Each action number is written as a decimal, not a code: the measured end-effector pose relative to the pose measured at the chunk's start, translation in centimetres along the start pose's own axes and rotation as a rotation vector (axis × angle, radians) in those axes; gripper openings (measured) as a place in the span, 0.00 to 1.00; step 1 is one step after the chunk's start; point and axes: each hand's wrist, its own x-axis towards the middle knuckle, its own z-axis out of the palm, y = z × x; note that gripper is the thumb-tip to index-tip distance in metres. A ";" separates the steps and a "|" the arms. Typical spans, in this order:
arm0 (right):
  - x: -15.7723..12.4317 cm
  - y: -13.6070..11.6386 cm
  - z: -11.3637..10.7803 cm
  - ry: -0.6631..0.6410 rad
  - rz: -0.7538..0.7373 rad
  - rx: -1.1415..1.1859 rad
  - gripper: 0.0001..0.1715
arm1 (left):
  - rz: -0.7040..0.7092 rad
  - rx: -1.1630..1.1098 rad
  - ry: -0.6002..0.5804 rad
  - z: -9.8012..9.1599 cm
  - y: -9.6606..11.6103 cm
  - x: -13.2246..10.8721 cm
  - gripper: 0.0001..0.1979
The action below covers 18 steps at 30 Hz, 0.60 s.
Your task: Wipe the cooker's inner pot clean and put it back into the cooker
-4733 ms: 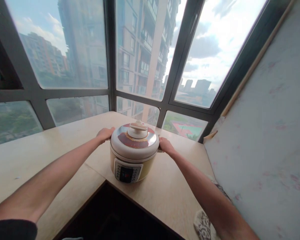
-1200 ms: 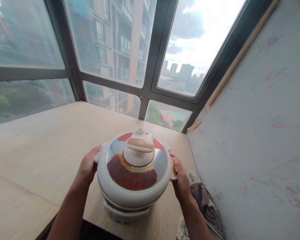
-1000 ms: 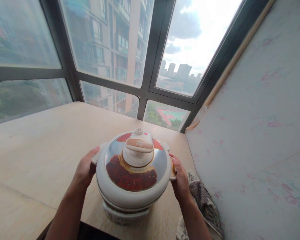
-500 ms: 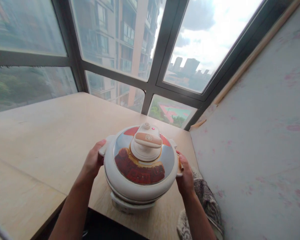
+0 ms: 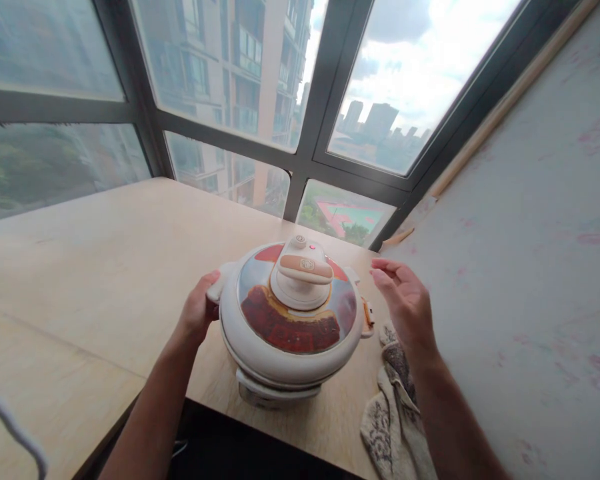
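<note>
A white electric pressure cooker (image 5: 285, 360) stands upright on the pale wooden surface. Its lid shows glossy dark red patches and carries a peach-and-white lid handle (image 5: 306, 268). My left hand (image 5: 200, 307) grips the side handle (image 5: 224, 283) on the cooker's left. Off to the right, my right hand (image 5: 403, 300) is raised just beyond the cooker's right side handle (image 5: 367, 317). It holds nothing; its fingers are extended loosely, with the thumb near the fingertips.
A patterned cloth (image 5: 385, 413) lies at the right, beneath my right forearm. Windows with a dark frame (image 5: 230, 140) border the surface's far side. A flowered wall (image 5: 530, 267) rises at the right. A white cord (image 5: 17, 427) curves in at lower left.
My right hand has let go of the right side handle and moved up and to the right. My left hand keeps its grip. The cooker appears slightly farther right in view.
</note>
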 end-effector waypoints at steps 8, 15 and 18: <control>3.5 -5.9 4.6 -0.477 -0.563 -0.184 0.19 | 0.016 -0.048 -0.026 0.2 0.1 0.1 0.14; 4.3 -6.5 7.4 -0.727 -0.719 -0.323 0.23 | 0.038 -0.032 -0.002 0.3 0.1 0.0 0.12; 2.9 -5.9 8.4 -0.701 -0.650 -0.488 0.22 | 0.033 -0.057 0.016 0.3 0.1 0.1 0.11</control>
